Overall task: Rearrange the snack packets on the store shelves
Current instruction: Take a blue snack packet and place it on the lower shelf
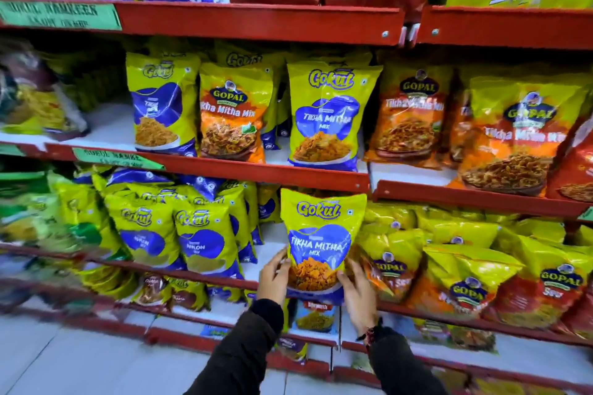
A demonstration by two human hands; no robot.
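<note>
I hold a yellow-and-blue Gokul Tikha Mitha Mix packet (321,234) upright in front of the third shelf, between both hands. My left hand (274,276) grips its lower left edge and my right hand (357,293) grips its lower right corner. Directly above, on the second shelf (224,163), stands a matching Gokul Tikha Mitha packet (327,115), with an orange Gopal Tikha Mitha Mix packet (232,112) and another Gokul packet (160,102) to its left.
Red metal shelves run across the view. Gokul Nylon packets (199,234) crowd the third shelf on the left, Gopal packets (465,276) on the right. More orange Gopal packets (510,135) fill the second shelf's right side. Smaller packets sit on the lower shelves near the floor.
</note>
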